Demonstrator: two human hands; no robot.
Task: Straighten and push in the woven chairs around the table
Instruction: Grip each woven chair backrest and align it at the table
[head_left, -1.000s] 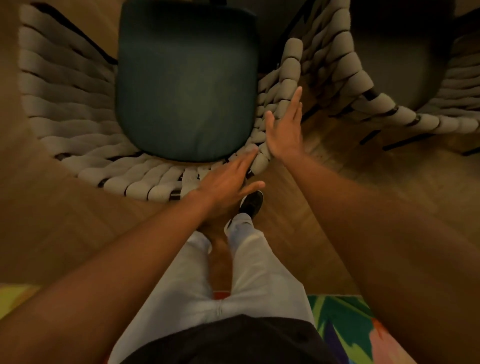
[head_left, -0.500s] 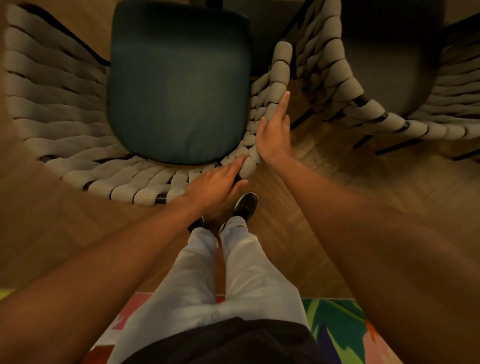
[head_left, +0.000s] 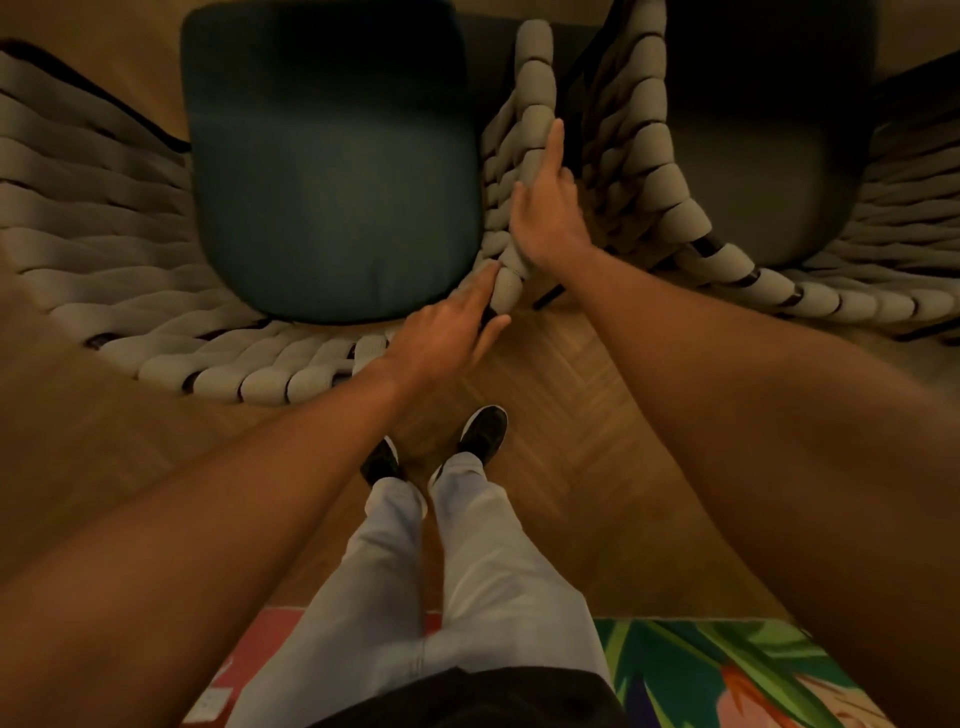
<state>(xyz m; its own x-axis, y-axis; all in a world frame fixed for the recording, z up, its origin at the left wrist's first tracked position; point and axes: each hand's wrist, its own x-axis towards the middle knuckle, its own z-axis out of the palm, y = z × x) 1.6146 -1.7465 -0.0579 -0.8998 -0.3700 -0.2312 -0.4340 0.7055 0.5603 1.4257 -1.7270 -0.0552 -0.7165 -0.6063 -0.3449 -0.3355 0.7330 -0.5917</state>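
floor: warm wood parquet in a herringbone lay, running under everything here.
near chair: a woven chair seen from above, its thick grey bands curving round the back and both sides; it sits at the upper left, its back rim close in front of the person's feet.
seat cushion: dark teal pad, rounded corners, filling the near chair's seat.
second chair: another woven chair at the upper right, just beside the first; the two woven side rims stand near each other with a narrow gap between.
second cushion: dark and in shadow, colour hard to tell.
rug: bright leaf print in greens and pinks at the bottom edge, partly under the person.
legs: pale trousers, standing on the parquet behind the near chair.
shoes: dark, with pale soles, toes pointing at the chair back.
right hand: laid flat along the outside of the near chair's right rim, fingers straight and together, pointing away from the person, palm against the woven bands; it sits in the gap between the two chairs.
left hand: at the near chair's back right corner, fingers stretched over the top of the woven rim, thumb below on the outer side; nothing is pinched that i can make out.
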